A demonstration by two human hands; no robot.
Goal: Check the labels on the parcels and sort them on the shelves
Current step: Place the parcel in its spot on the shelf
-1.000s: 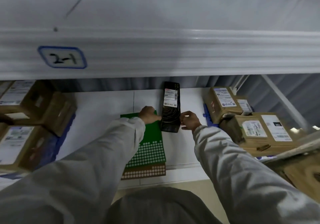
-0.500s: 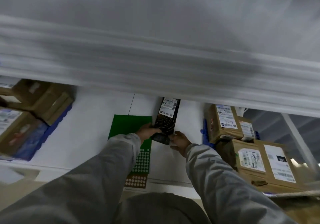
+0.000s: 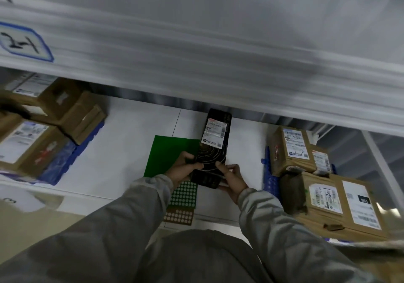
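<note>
Both hands, left hand (image 3: 182, 169) and right hand (image 3: 234, 179), are gripping the black parcel (image 3: 213, 149) beside the green sheet (image 3: 169, 158); setting it label-up, flat on the shelf (image 3: 122, 151), looks best.

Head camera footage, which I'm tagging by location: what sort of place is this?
Probably a parcel sorting or storage room: a white shelf with a handwritten code tag, labelled cardboard boxes, and both hands gripping a black labelled parcel.

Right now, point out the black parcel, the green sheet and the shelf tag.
black parcel (image 3: 215, 149), head view, on its patterned top face below the label
green sheet (image 3: 169, 153), head view, on its plain upper part
shelf tag (image 3: 21, 42), head view, on its handwritten middle
</note>
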